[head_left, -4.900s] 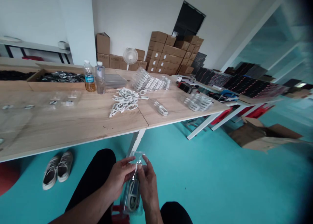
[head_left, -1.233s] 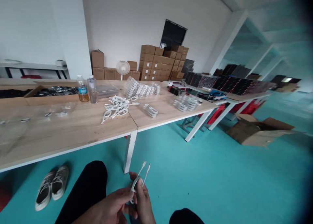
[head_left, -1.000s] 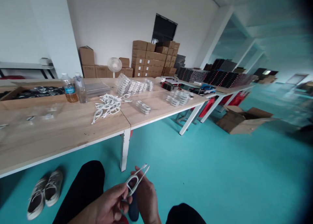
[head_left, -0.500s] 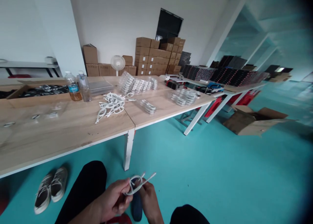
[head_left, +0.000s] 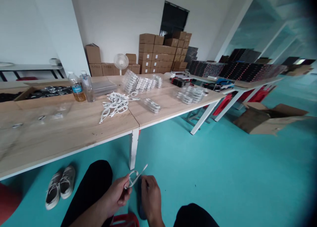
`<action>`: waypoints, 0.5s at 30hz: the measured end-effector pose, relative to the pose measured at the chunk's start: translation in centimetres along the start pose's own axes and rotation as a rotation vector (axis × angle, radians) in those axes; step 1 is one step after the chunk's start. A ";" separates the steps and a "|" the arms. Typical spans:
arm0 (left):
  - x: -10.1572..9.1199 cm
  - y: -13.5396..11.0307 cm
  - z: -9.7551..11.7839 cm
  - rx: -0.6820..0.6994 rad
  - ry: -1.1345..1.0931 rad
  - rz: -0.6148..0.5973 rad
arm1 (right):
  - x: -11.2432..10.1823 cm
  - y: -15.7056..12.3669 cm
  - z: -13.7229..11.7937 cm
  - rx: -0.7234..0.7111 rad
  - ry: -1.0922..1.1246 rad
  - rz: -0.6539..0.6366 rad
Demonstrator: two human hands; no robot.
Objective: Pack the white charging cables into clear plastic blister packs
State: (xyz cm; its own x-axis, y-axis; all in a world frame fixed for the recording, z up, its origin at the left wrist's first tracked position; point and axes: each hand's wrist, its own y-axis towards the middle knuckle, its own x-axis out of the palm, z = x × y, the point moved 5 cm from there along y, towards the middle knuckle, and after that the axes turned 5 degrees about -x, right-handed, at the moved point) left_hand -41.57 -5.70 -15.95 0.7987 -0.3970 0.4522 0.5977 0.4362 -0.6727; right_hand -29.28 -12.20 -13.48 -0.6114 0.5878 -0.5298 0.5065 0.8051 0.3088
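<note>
Over my lap, my left hand point(head_left: 118, 192) pinches a small coiled white cable point(head_left: 133, 178) between thumb and fingers, and one straight end sticks up to the right. My right hand point(head_left: 151, 194) is just right of the coil with its fingers curled in; whatever they grip is hidden. On the table point(head_left: 114, 131) in front lies a loose heap of white cables point(head_left: 116, 104). Clear bags with coiled white cables are grouped to its right: a small bundle point(head_left: 151, 105), a larger group point(head_left: 189, 94) and a row point(head_left: 142, 82) behind.
A plastic bottle with amber liquid point(head_left: 78, 94) and another clear bottle point(head_left: 88, 88) stand by a carton of black items point(head_left: 52, 92). White shoes point(head_left: 59, 187) rest on the floor under the table. An open cardboard box point(head_left: 262, 121) sits at right.
My right hand has moved slightly away from the coil's end and its fingers are more curled. My left hand keeps the cable. The view has shifted a little.
</note>
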 end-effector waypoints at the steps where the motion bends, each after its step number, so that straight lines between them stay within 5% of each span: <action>1: 0.1 0.0 0.2 0.026 0.026 0.018 | -0.2 0.1 0.1 0.006 -0.018 0.043; 6: 0.7 0.4 -0.7 0.057 0.172 -0.014 | -0.1 0.2 0.0 -0.003 -0.075 0.061; 11: -0.8 0.6 -0.7 0.168 0.575 0.165 | -0.8 0.1 -0.2 0.011 0.133 0.078; 15: -0.6 -0.3 -0.1 0.297 0.759 0.134 | -2.1 0.4 -0.4 0.065 0.351 0.093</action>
State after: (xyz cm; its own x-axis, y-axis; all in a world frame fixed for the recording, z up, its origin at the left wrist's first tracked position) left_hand -42.24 -5.69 -16.08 0.6635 -0.7178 -0.2113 0.5793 0.6715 -0.4620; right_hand -28.07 -13.08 -11.97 -0.7267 0.6587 -0.1951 0.6001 0.7469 0.2864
